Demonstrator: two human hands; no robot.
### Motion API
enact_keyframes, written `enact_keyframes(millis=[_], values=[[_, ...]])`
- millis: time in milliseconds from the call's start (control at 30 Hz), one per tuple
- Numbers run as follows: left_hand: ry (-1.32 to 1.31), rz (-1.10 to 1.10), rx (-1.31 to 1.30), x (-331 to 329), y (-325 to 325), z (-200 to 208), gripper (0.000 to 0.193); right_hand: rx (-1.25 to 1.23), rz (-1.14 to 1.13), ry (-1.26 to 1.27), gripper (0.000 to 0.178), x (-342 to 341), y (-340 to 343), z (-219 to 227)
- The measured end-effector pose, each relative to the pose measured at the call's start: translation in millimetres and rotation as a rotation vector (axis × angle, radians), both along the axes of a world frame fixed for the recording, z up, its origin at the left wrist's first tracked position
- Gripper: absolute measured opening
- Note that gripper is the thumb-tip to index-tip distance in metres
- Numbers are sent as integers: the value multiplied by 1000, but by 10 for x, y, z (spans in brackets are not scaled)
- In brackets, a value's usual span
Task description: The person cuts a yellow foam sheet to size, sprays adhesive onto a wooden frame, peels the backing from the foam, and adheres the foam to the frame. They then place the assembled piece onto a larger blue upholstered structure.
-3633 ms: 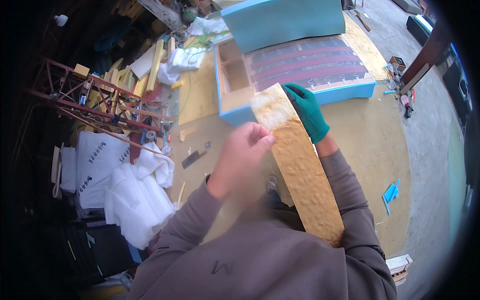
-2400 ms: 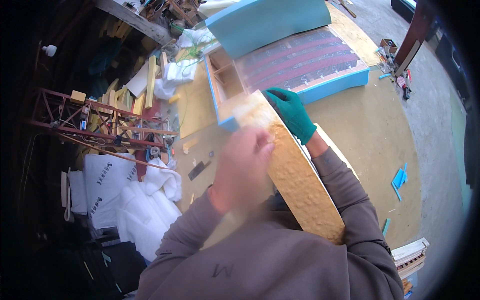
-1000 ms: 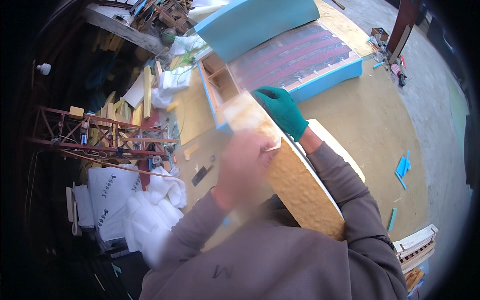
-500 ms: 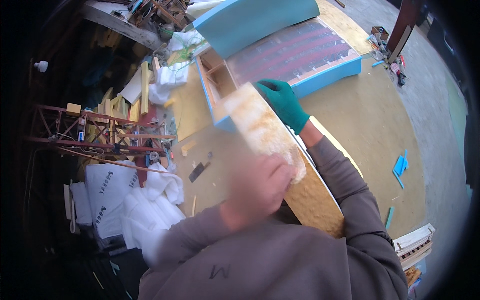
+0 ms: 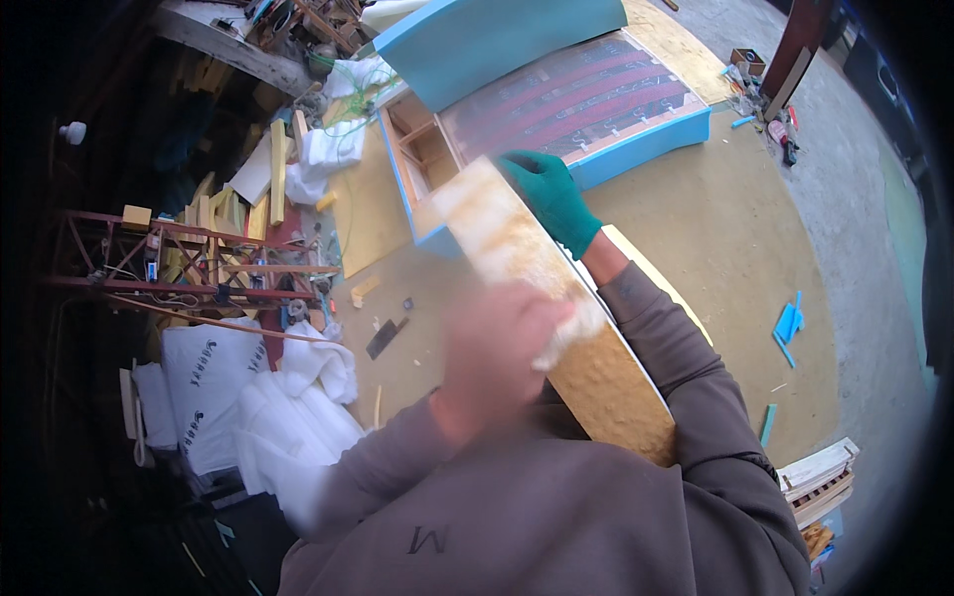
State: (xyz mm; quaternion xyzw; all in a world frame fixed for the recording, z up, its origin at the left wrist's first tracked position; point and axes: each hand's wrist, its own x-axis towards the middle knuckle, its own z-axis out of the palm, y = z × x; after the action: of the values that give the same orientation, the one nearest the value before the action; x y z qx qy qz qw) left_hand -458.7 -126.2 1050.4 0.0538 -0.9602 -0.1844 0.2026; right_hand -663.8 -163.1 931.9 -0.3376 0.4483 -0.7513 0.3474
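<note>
A long, narrow padded panel [image 5: 621,407] slants across my front, brown and lumpy at its near end. White wadding [image 5: 497,223] with brownish patches covers its far part. My left hand [image 5: 507,338], bare and blurred, is bent over the panel's left side, its fingers closed on the wadding where the white meets the brown. A loose white tuft sticks out below those fingers. My right hand [image 5: 552,204], in a green glove, curls round the panel's right edge near the far end; its fingertips are partly hidden.
Beyond the panel lies a blue-covered frame [image 5: 646,144] with a raised blue flap [image 5: 507,50]. White bags and wadding [image 5: 298,417] are heaped at left, beside a reddish metal truss [image 5: 189,258]. Blue scraps [image 5: 790,323] and stacked wood slats [image 5: 820,482] lie at right.
My left hand has shifted slightly up and left along the panel, and a white tuft now shows below it. The right hand keeps its hold. The whole view has moved slightly.
</note>
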Motion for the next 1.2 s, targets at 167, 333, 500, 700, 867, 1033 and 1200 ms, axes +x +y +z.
enact_keyframes(millis=[167,333,500,700,867,1033,1200], values=[[-61,-15,104,140,142,38,46,-1,-61,98,30,-71,14,-67],[90,210,74,89,99,-44,50,-61,-139,269,29,-120,-57,-188],[62,-17,-49,116,52,-153,53,-42,-26,58,30,-141,-11,-152],[46,-274,267,314,328,-78,46,55,-108,142,33,-168,97,43],[114,-350,227,198,355,-99,37,71,-110,128,34,-230,107,72],[150,50,123,111,321,20,46,41,-118,160,35,-282,134,27],[-29,35,113,140,57,146,41,60,-79,185,35,-293,72,-16]])
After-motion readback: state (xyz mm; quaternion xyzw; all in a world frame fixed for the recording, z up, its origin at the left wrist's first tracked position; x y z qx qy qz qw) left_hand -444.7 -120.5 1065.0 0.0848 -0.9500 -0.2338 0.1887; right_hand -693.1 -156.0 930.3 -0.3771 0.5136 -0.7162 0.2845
